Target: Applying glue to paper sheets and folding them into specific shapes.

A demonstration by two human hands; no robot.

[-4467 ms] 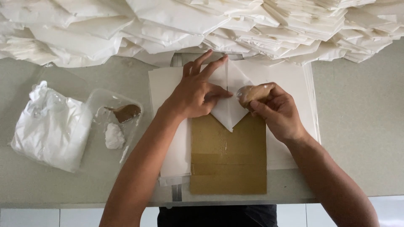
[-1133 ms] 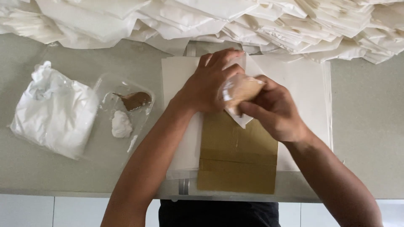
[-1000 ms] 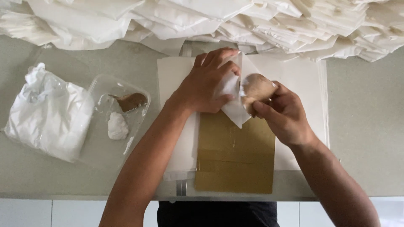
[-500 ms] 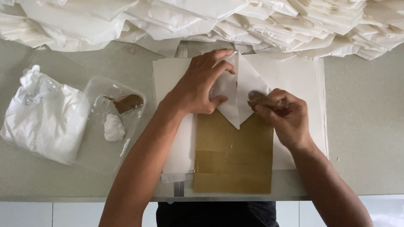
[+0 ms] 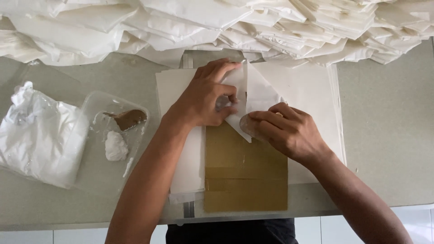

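A white sheet folded to a downward point lies over a brown cardboard board, on a stack of white sheets. My left hand presses on the fold's left flap, fingers curled and pinching its edge. My right hand grips a small rounded tan pad and holds it against the lower tip of the folded paper, just above the cardboard. Most of the pad is hidden under my fingers.
A clear plastic tub at the left holds a lump of white paste and a brown scoop. Beside it lies a crumpled white plastic bag. A big heap of folded white papers fills the back. The grey table edge runs close to me.
My right hand has brought the tan pad from above the fold down onto the paper's lower tip. My left hand stays pressed on the left flap.
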